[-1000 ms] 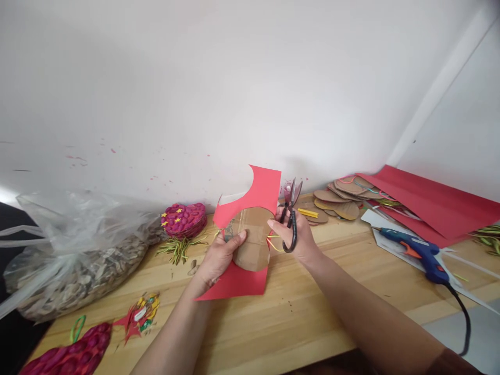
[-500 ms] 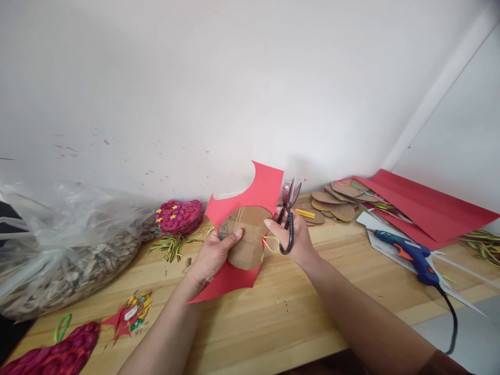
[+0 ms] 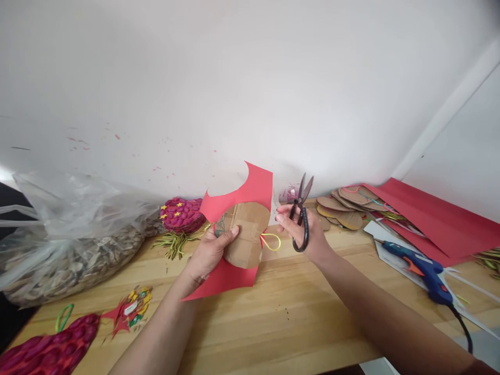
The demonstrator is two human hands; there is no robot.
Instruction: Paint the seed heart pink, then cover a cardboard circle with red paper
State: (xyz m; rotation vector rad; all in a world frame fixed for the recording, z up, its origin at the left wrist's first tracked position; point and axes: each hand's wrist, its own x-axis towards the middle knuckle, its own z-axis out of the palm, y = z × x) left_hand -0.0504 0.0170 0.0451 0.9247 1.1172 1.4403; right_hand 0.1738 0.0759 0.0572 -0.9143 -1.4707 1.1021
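Observation:
My left hand [image 3: 213, 249] grips a rounded cardboard piece [image 3: 248, 239] together with the red paper [image 3: 255, 182] behind it, thumb on top of the cardboard. Curved bites are cut out of the paper's edges. From the cardboard's right edge sticks a small yellow cord loop [image 3: 272, 241]. To the right, my right hand [image 3: 307, 232] holds black-handled scissors [image 3: 301, 208], blades parted and pointing up, apart from the paper. Its thumb and forefinger are near each other; whether anything is between them I cannot tell.
A blue glue gun [image 3: 424, 271] lies on white sheets at right, near red paper sheets [image 3: 437, 219] and stacked cardboard ovals [image 3: 351, 203]. At left are a plastic bag of shells [image 3: 86, 260], purple-red decorated pieces [image 3: 182, 213] and coloured scraps [image 3: 130, 310] on the wooden table [image 3: 250, 333].
My right hand, with the scissors, has moved right, away from the cardboard and its yellow loop. My left hand still holds the cardboard and red paper. The view has shifted slightly left.

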